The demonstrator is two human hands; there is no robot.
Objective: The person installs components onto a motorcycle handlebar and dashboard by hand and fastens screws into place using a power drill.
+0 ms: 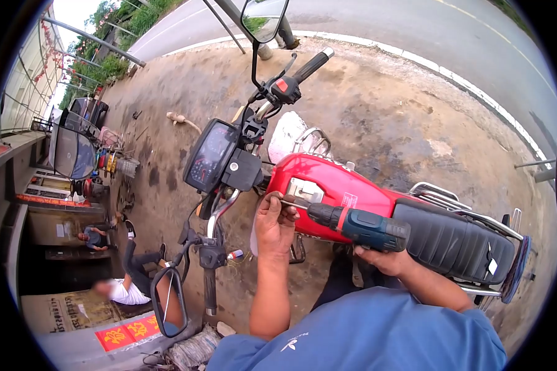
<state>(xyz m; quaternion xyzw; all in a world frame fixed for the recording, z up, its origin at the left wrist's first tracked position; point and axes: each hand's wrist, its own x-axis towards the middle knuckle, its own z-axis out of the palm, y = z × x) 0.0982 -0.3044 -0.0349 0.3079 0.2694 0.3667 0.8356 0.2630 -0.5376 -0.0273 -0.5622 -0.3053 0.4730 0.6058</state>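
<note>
A dark blue cordless drill (374,229) lies across the red fuel tank (335,176) of a motorcycle, its chuck pointing left. My right hand (382,260) is closed on the drill from below, near the front of the black seat (449,238). At the chuck end, my left hand (275,227) pinches a thin metal piece at or beside the drill's tip; its exact shape is too small to tell. Just behind the fingertips is the silver tank cap plate (306,190). The instrument cluster (211,154) is to the left of my left hand.
Handlebar grips (314,66) and mirrors (169,301) stick out on both sides. A chrome rack (442,196) runs beside the seat. Two people, one in a white shirt (129,292), sit at the left by a building. Another vehicle (74,151) stands at the upper left.
</note>
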